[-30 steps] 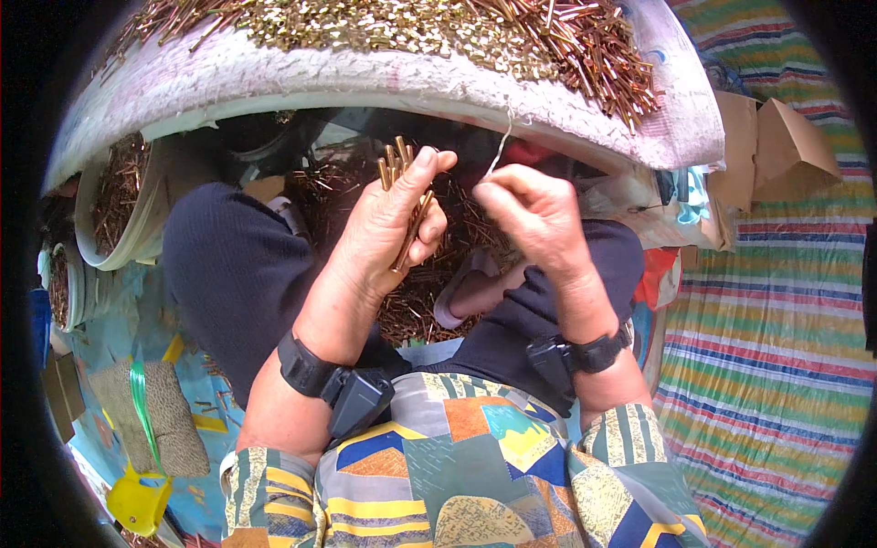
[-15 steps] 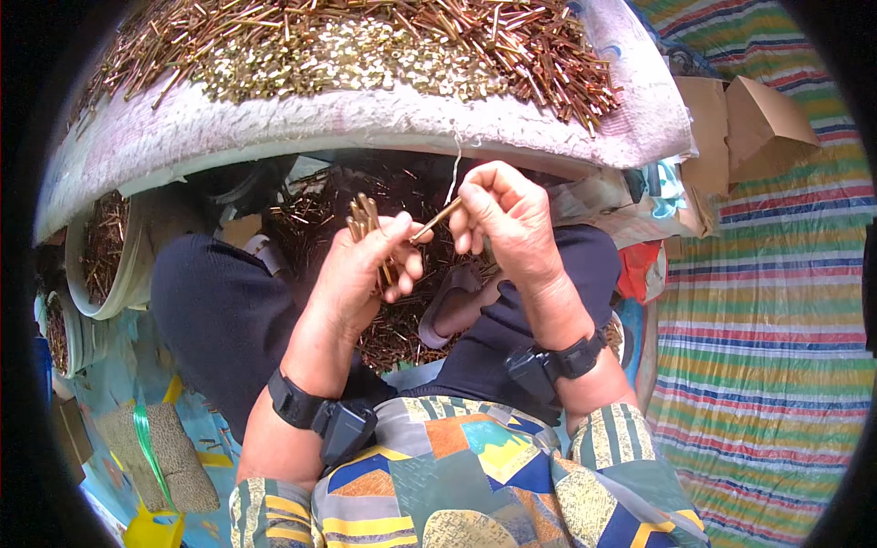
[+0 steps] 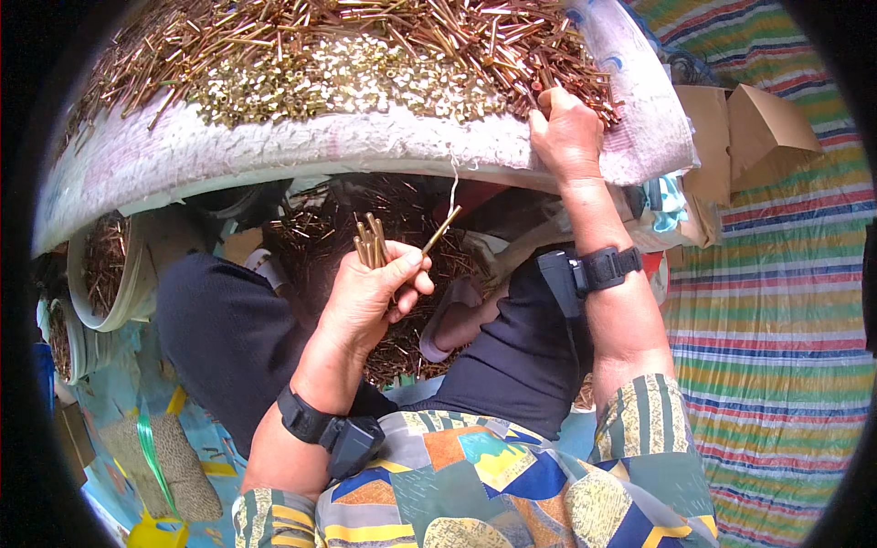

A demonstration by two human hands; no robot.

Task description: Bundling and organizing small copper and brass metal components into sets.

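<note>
We see a wide tray (image 3: 274, 160), wrapped in pale cloth, across the far side; on it lies a heap of brass rods (image 3: 274, 36) with small brass nuts (image 3: 338, 78) among them. To the right a striped mat (image 3: 776, 320) covers the ground, and a cardboard box (image 3: 749, 137) sits at its far end. At the near left stands a white tub (image 3: 128, 292) holding more rods. In our lap, below the tray, rests a second pile of rods (image 3: 402, 338). Our right hand (image 3: 566, 137) reaches to the right end of the tray, fingers curled down on the heap; whether they grip any rod we cannot tell. Our left hand (image 3: 370, 292) is over the lap, fingers closed around a small bunch of rods (image 3: 370, 242) standing upright from the fist; one more rod (image 3: 441, 228) slants up to the right from its fingertips.
</note>
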